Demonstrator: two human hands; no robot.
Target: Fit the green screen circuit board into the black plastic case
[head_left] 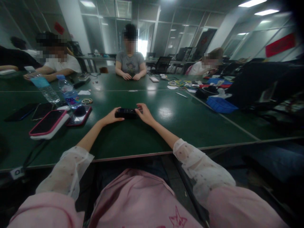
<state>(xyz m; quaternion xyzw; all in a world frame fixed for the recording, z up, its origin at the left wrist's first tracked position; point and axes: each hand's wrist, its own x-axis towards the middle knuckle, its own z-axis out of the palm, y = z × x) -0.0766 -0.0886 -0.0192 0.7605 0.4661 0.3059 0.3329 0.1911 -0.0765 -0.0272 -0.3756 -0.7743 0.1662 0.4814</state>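
Observation:
A small black device point(126, 113) lies on the green table point(147, 136) in front of me. My left hand point(111, 117) is wrapped round its left end, thumb along the near edge and fingers at the far side. At the right end is my right hand point(145, 114), its fingers curved and apart, with the fingertips at or very near the device's edge. Whether they press on it is too small to tell.
To the left stand two plastic bottles point(45, 87), with a pink-edged phone point(48, 122) and another phone point(79, 115) nearer. At the right are a blue tray point(220, 105), cables and a pen point(181, 95). Several people sit around the table.

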